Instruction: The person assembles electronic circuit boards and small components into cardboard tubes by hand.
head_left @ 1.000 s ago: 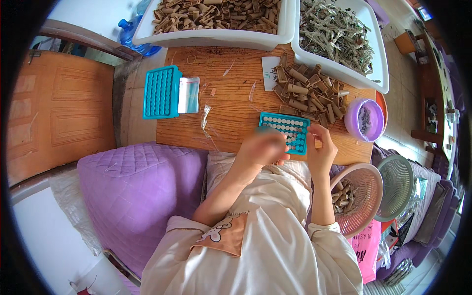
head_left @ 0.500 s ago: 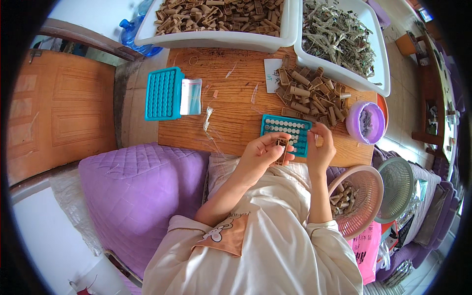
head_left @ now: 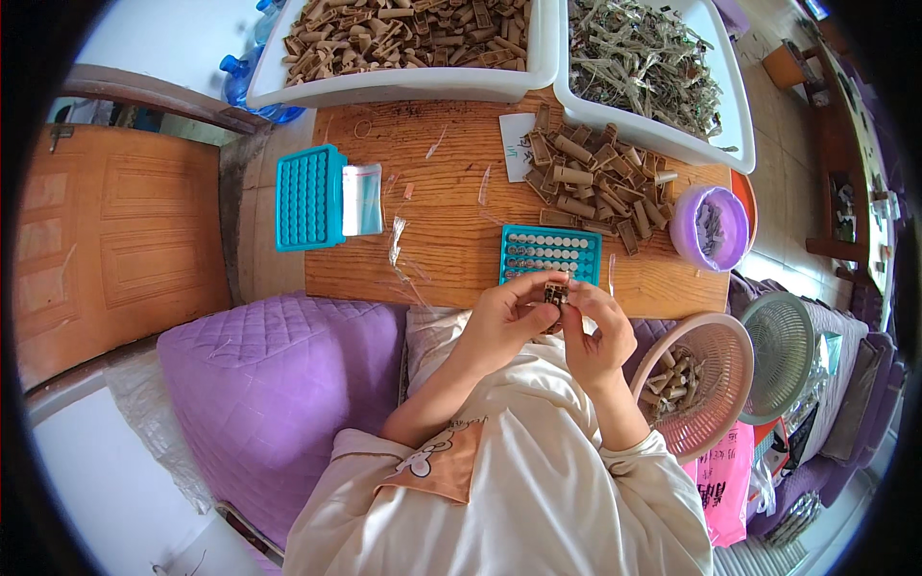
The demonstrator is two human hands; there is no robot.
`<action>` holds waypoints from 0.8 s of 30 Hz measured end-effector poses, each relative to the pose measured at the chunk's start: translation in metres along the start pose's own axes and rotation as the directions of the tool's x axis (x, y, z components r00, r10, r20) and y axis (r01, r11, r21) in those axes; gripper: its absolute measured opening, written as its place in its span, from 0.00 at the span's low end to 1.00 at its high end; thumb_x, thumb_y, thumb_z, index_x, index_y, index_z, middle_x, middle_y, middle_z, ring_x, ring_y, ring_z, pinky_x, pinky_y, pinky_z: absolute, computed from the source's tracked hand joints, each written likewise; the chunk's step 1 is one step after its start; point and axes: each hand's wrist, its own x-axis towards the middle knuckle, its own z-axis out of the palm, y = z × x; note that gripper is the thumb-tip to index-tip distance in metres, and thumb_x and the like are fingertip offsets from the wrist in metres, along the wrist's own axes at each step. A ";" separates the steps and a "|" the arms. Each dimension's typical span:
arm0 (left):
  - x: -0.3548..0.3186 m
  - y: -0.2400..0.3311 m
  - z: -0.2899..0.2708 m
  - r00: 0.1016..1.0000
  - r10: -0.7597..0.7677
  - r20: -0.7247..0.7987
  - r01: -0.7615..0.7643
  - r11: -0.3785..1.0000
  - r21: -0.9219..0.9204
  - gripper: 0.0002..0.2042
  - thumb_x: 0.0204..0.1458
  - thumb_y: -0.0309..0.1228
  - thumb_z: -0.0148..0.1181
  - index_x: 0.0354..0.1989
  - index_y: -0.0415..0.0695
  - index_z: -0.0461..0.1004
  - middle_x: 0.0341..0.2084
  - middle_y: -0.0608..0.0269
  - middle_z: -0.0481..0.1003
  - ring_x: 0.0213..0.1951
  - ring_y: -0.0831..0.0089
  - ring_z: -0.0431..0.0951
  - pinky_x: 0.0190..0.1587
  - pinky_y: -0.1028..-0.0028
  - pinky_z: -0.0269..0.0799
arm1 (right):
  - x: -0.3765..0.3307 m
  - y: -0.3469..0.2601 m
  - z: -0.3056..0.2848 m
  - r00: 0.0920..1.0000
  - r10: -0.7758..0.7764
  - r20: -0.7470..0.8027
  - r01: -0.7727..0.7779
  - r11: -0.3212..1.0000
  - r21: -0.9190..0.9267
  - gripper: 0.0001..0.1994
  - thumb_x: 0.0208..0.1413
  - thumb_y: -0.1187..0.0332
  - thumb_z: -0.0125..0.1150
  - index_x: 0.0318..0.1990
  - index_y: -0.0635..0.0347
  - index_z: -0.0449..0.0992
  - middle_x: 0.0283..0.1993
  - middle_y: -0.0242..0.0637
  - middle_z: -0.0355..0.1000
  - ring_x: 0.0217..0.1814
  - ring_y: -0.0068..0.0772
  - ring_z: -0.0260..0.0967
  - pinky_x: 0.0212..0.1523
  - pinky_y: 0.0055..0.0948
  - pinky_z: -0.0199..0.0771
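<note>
My left hand (head_left: 503, 324) is closed around a small brown plastic casing (head_left: 554, 294), held upright in front of my lap, its open dark interior facing up. The thumb and fingertips of my right hand (head_left: 599, 336) press on the casing's right side; whether a small part sits between them is hidden. Just beyond both hands lies a teal tray (head_left: 600, 252) with rows of small round button cells (head_left: 549, 242), some pale and some darker silver. My fingers cover its near edge. Farther back, a loose pile of brown casings (head_left: 600, 178) is spread on the wooden table (head_left: 442, 182).
White tubs of brown casings (head_left: 403, 86) and wired silvery parts (head_left: 643, 72) stand at the back. A second teal tray (head_left: 309, 197) sits left beside a clear plastic packet (head_left: 363, 200). At right are a purple bowl (head_left: 684, 230), a pink basket (head_left: 738, 370) and a green basket (head_left: 780, 355).
My right hand has moved left and toward me, from above the teal tray to the casing in my left hand. More of the tray's cells show. The whole view has shifted slightly.
</note>
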 end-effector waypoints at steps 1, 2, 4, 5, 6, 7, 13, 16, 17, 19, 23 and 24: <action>0.000 -0.002 -0.001 1.000 -0.007 0.001 0.007 1.000 0.028 0.17 0.47 0.24 0.50 0.46 0.36 0.60 0.33 0.64 0.69 0.32 0.80 0.70 0.36 0.82 0.67 | -0.001 0.001 -0.001 1.000 -0.021 0.003 0.021 1.000 -0.001 0.14 0.34 0.85 0.56 0.32 0.64 0.65 0.27 0.39 0.69 0.32 0.35 0.69 0.31 0.26 0.70; 0.000 -0.002 -0.001 1.000 -0.008 0.002 0.008 1.000 0.029 0.17 0.47 0.24 0.50 0.46 0.36 0.60 0.33 0.64 0.69 0.32 0.80 0.70 0.36 0.82 0.67 | 0.001 0.001 -0.003 1.000 -0.020 0.003 0.020 1.000 -0.001 0.14 0.34 0.85 0.56 0.32 0.64 0.65 0.27 0.39 0.69 0.32 0.35 0.69 0.31 0.26 0.70; 0.001 -0.003 -0.001 0.999 -0.034 -0.019 0.037 0.984 0.174 0.15 0.47 0.22 0.49 0.45 0.36 0.61 0.31 0.65 0.69 0.31 0.81 0.70 0.35 0.82 0.67 | 0.006 -0.002 -0.010 0.987 0.014 0.160 0.002 0.995 -0.096 0.11 0.36 0.85 0.55 0.30 0.64 0.66 0.28 0.37 0.69 0.32 0.35 0.69 0.30 0.27 0.70; 0.002 -0.005 -0.001 0.999 -0.036 -0.017 0.039 0.984 0.174 0.15 0.47 0.22 0.49 0.45 0.36 0.61 0.31 0.65 0.69 0.31 0.81 0.70 0.35 0.82 0.67 | 0.007 -0.001 -0.011 0.987 0.015 0.158 0.000 0.995 -0.098 0.11 0.36 0.85 0.55 0.30 0.64 0.66 0.28 0.37 0.69 0.32 0.35 0.69 0.30 0.27 0.70; 0.004 -0.008 -0.002 0.999 -0.034 -0.035 0.041 0.977 0.207 0.14 0.47 0.22 0.48 0.45 0.36 0.62 0.30 0.64 0.69 0.30 0.81 0.70 0.34 0.82 0.67 | 0.007 0.001 -0.013 0.978 0.040 0.204 -0.020 0.995 -0.097 0.10 0.37 0.85 0.54 0.29 0.64 0.67 0.28 0.37 0.69 0.32 0.34 0.69 0.30 0.27 0.70; 0.005 -0.009 -0.003 0.998 -0.030 -0.055 0.042 0.970 0.241 0.14 0.47 0.22 0.48 0.44 0.35 0.63 0.30 0.64 0.69 0.30 0.81 0.70 0.33 0.82 0.67 | 0.007 0.002 -0.014 0.966 0.063 0.250 -0.040 0.995 -0.096 0.08 0.38 0.84 0.54 0.29 0.64 0.67 0.28 0.37 0.69 0.33 0.34 0.69 0.30 0.27 0.70; 0.009 -0.005 -0.008 0.997 -0.051 -0.050 0.051 0.999 0.010 0.11 0.46 0.23 0.46 0.38 0.36 0.65 0.26 0.58 0.71 0.28 0.74 0.72 0.30 0.78 0.68 | 0.009 0.038 -0.019 0.884 0.460 0.083 -0.449 0.885 -0.123 0.09 0.42 0.79 0.53 0.34 0.62 0.69 0.31 0.38 0.70 0.32 0.32 0.68 0.31 0.27 0.68; 0.010 -0.006 -0.007 0.996 -0.064 -0.065 0.065 0.998 0.022 0.11 0.44 0.23 0.45 0.37 0.36 0.66 0.26 0.58 0.70 0.27 0.74 0.72 0.29 0.78 0.67 | 0.009 0.063 -0.013 0.937 0.335 0.103 -0.275 0.885 -0.375 0.09 0.41 0.77 0.53 0.34 0.60 0.69 0.30 0.38 0.69 0.31 0.34 0.67 0.30 0.27 0.67; 0.010 -0.007 -0.007 0.996 -0.073 -0.050 0.074 0.997 0.026 0.11 0.44 0.22 0.44 0.37 0.36 0.66 0.26 0.58 0.70 0.28 0.74 0.72 0.30 0.78 0.67 | 0.008 0.068 -0.011 0.937 0.335 0.102 -0.276 0.885 -0.375 0.09 0.41 0.77 0.53 0.34 0.60 0.69 0.30 0.38 0.69 0.31 0.34 0.67 0.30 0.27 0.67; 0.009 -0.007 -0.005 0.994 -0.096 -0.048 0.097 0.995 0.030 0.11 0.44 0.22 0.44 0.37 0.36 0.66 0.27 0.58 0.70 0.28 0.74 0.72 0.30 0.79 0.67 | 0.006 0.076 -0.007 0.958 0.220 0.182 -0.104 0.863 -0.494 0.10 0.40 0.76 0.54 0.33 0.60 0.69 0.28 0.38 0.69 0.31 0.36 0.66 0.31 0.29 0.66; 0.008 -0.009 -0.004 0.992 -0.127 -0.016 0.128 0.991 0.038 0.11 0.44 0.23 0.44 0.37 0.36 0.66 0.27 0.58 0.70 0.29 0.75 0.72 0.32 0.79 0.67 | 0.001 0.079 -0.004 0.942 0.260 0.213 -0.125 0.859 -0.496 0.09 0.40 0.76 0.54 0.33 0.59 0.70 0.30 0.36 0.69 0.32 0.37 0.66 0.32 0.29 0.67; 0.008 -0.010 -0.004 0.992 -0.125 -0.020 0.126 0.991 0.038 0.11 0.44 0.23 0.44 0.37 0.36 0.66 0.27 0.58 0.70 0.29 0.75 0.72 0.32 0.79 0.67 | 0.002 0.078 -0.004 0.940 0.264 0.216 -0.125 0.857 -0.500 0.09 0.39 0.77 0.54 0.32 0.59 0.70 0.28 0.37 0.68 0.31 0.36 0.66 0.31 0.29 0.67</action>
